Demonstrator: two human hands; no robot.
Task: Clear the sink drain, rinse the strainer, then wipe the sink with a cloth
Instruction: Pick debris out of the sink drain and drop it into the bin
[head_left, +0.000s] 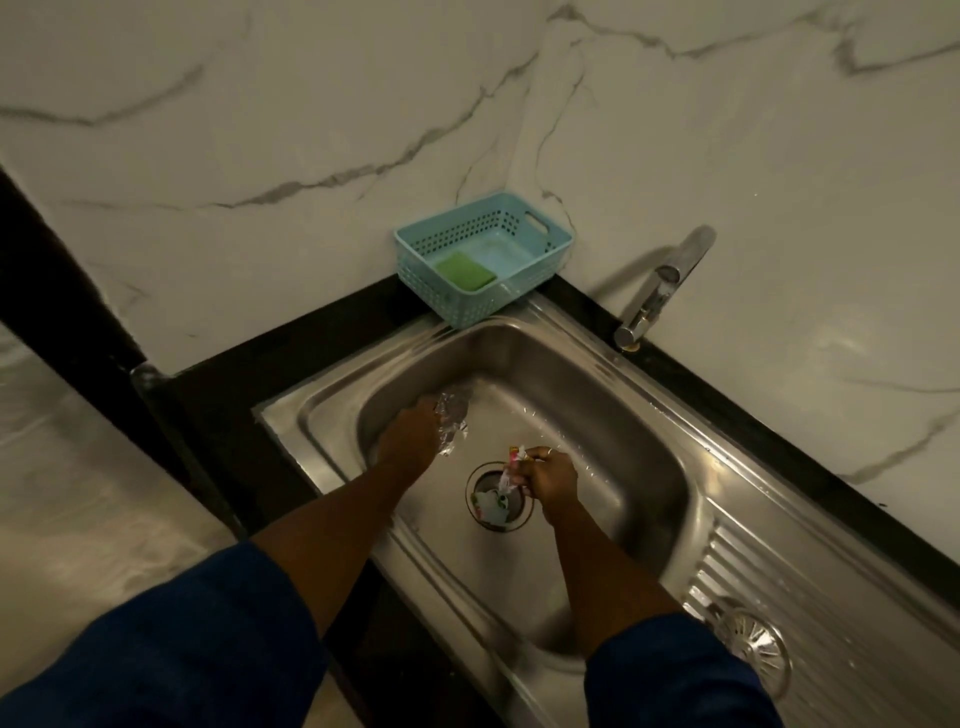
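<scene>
Right hand (551, 475) pinched a wrapper (511, 470) above the drain (500, 496); left hand (413, 428) gripped crumpled plastic (453, 415); advisable to lift every scrap clear before rinsing.

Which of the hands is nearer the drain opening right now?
Right. The right hand is at the drain opening's edge, pinching a wrapper above it; the left hand is off to its upper left, gripping crumpled plastic.

A basket (483, 254) sits on the tabletop (322, 338) behind the sink (613, 415), a sponge (465, 271) inside it; the tap (660, 291) stands right of the basket.
</scene>
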